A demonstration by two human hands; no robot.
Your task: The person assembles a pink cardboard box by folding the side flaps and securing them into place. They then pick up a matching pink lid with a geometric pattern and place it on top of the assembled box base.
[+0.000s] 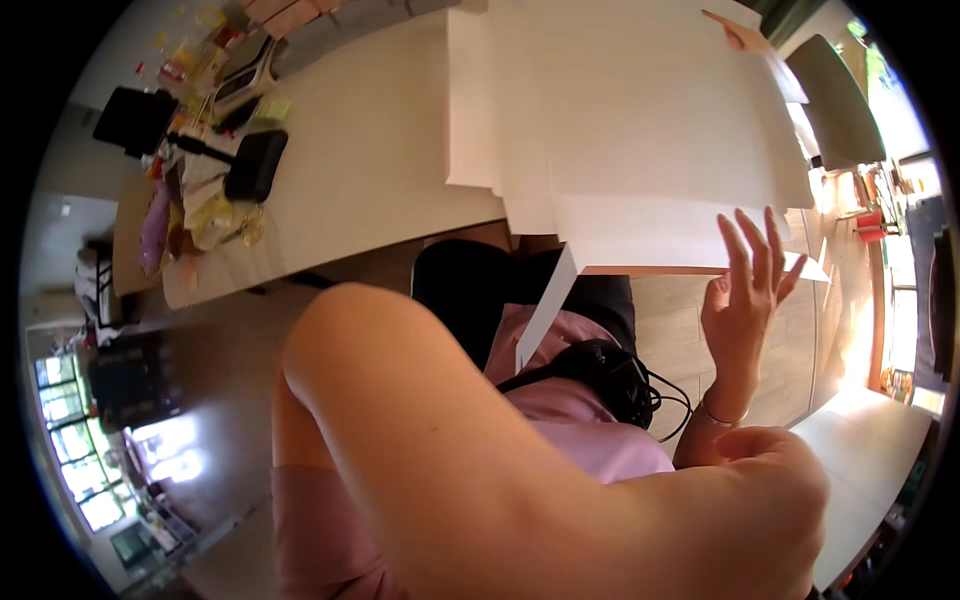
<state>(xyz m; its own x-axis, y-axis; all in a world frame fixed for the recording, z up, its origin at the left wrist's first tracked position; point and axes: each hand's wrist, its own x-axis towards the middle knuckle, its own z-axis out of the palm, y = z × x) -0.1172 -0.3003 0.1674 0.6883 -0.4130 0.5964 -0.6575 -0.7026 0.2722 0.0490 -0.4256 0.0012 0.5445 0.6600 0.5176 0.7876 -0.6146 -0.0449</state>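
A large white sheet (650, 120), which looks like cardboard with creased flaps, lies across the right part of the table. One flap hangs past the table's near edge, and a narrow strip (548, 305) of it points down toward my lap. My right hand (745, 280), with a bracelet at the wrist, is raised beside the sheet's near right edge. Its fingers are spread and its thumb is folded in; I see nothing held. My left arm (450, 430) is bent and crosses the foreground close to the camera. My left hand is out of sight.
Another person's hand (740, 35) points over the sheet's far right corner. On the pale table (370, 130) stands a black device stand (257, 165) near cluttered small items. A green chair (835, 100) stands at right. Black headphones-like gear with a cable (605, 380) lies against my chest.
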